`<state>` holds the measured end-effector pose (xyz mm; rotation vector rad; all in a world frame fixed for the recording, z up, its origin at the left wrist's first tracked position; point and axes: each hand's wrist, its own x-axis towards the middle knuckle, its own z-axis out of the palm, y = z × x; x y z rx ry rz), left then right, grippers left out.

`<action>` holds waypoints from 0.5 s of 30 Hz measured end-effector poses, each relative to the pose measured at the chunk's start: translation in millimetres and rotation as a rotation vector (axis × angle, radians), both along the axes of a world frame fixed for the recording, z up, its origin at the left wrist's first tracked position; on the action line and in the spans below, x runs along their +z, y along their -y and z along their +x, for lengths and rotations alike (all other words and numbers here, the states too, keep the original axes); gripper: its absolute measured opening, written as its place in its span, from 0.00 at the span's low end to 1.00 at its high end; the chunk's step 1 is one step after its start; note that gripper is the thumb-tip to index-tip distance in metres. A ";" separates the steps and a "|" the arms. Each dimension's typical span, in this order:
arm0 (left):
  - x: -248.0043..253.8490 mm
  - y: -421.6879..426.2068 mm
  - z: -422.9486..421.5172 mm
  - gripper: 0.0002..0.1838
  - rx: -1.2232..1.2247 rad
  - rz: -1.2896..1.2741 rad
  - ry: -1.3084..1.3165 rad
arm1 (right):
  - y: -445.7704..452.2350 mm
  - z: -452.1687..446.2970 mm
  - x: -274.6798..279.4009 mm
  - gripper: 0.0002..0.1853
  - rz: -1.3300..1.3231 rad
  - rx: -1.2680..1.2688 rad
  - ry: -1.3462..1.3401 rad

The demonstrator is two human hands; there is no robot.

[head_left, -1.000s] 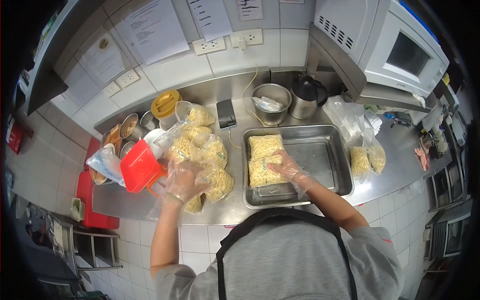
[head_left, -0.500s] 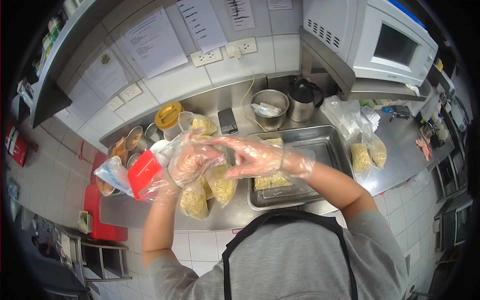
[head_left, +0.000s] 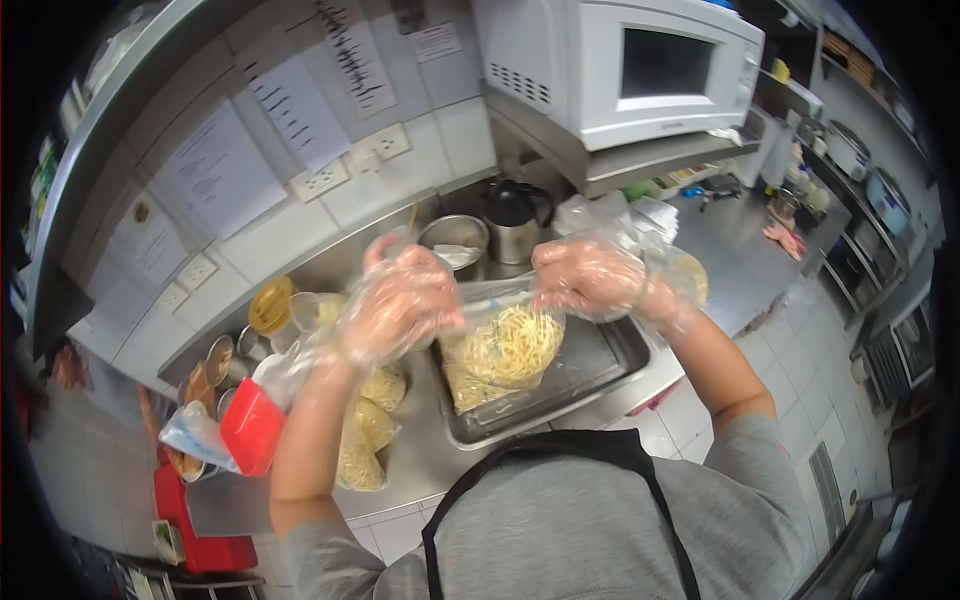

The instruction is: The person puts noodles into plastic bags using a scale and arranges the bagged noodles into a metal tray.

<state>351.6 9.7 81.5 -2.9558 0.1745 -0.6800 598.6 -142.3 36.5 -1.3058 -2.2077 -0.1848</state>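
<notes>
A clear plastic bag of pale yellow noodles point(head_left: 515, 345) hangs between my hands, above the metal tray point(head_left: 590, 365). My left hand point(head_left: 405, 300), in a clear plastic glove, grips the bag's left upper edge. At the opposite upper corner my right hand point(head_left: 590, 275), gloved the same way, pinches the plastic with closed fingers. Beneath the hanging bag, another flat bag of noodles point(head_left: 475, 388) lies in the tray, partly covered. Several tied noodle bags point(head_left: 370, 425) rest on the counter beside my left forearm.
Behind my hands stand a steel pot point(head_left: 455, 235) and a black-topped jug point(head_left: 515, 225). A microwave point(head_left: 640, 80) sits on the shelf above. To the left are a red container point(head_left: 250, 425), a yellow lid point(head_left: 271, 305) and several small tubs. Plastic bags point(head_left: 590, 215) lie at the back right.
My hands were close together over the noodle bags at the left. Now they are apart, holding a noodle bag stretched between them above the tray. The camera view has shifted right.
</notes>
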 end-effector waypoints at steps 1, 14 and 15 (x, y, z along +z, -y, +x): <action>-19.8 -4.2 14.6 0.14 -0.041 -0.009 -0.052 | 4.9 6.2 -13.8 0.13 -0.022 -0.040 0.044; -124.6 -28.8 117.5 0.14 -0.213 -0.149 -0.065 | 40.7 63.6 -104.3 0.40 -0.262 -0.266 -0.781; -125.4 -27.9 119.2 0.14 -0.206 -0.170 -0.045 | 37.7 63.3 -121.1 0.49 -0.330 -0.269 -0.955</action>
